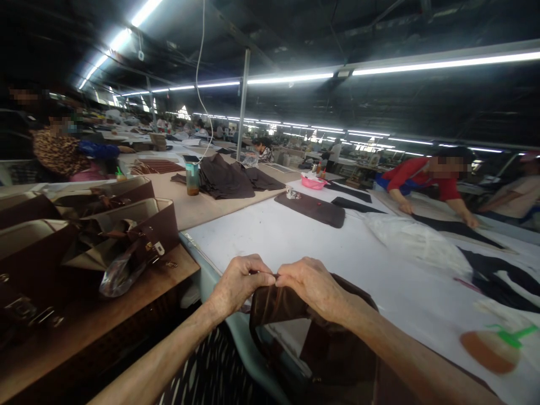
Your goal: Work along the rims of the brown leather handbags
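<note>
My left hand (238, 283) and my right hand (312, 286) meet at the near edge of a white worktable (274, 236). Both pinch the top edge of a dark brown bag piece (278, 306), fingers curled tight, thumbs almost touching. The brown material hangs down below my hands and over the table edge, with a dark strap looping under it. What lies under my right forearm is mostly hidden.
Brown handbags (122, 225) stand on a wooden bench at the left. Dark leather pieces (312, 208), a pink bowl (313, 181) and a tumbler (192, 179) lie farther back. A person in red (422, 180) leans over the table at right; others sit at far left.
</note>
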Motion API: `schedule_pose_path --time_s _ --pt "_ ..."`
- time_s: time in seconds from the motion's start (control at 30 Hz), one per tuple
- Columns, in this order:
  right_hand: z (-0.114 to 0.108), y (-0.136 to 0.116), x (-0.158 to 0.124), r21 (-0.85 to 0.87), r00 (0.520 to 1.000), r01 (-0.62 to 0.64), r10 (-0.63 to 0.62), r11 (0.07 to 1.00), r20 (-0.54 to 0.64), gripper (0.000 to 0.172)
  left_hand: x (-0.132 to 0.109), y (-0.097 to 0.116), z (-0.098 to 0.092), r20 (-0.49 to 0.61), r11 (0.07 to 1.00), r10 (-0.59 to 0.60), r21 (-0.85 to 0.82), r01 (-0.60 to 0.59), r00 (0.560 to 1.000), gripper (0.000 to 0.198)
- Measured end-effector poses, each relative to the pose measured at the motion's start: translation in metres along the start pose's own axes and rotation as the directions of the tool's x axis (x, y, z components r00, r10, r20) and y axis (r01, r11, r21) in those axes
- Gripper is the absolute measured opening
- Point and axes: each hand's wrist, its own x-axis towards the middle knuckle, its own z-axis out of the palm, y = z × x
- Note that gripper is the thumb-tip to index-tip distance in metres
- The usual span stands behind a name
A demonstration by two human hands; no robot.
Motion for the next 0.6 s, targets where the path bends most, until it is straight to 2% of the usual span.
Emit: schedule_pose_path --time_s 0.13,0.3,0.4,0.5,0.6 --pt "-0.002 -0.003 -0.003 -0.005 1.000 -0.016 0.016 1.000 0.017 0.029 -0.004 -0.002 -0.005 0.058 0.994 -0.072 -0.083 0.077 0.996 0.023" --pt "0.003 0.000 -0.006 -0.021 1.000 0.006 -0.007 1.000 -0.027 0.033 -0.007 -0.005 -0.004 0.087 0.994 -0.036 -0.101 0.045 0.996 0.028" --pt "0.006 0.000 -0.008 -0.019 0.999 0.016 -0.017 1.000 -0.047 0.035 -0.008 -0.005 -0.004 0.114 0.997 0.077 0.002 -0.078 0.991 0.025" --pt "0.007 0.000 -0.009 -0.029 0.998 0.017 -0.019 0.999 -0.064 0.036 -0.011 0.000 -0.007 0.146 0.950 0.214 0.199 -0.241 0.966 0.021" --pt "0.006 0.000 -0.010 -0.050 0.999 -0.015 0.012 0.999 -0.051 0.035 -0.015 0.008 -0.016 0.197 0.889 0.254 0.339 -0.308 0.947 0.024"
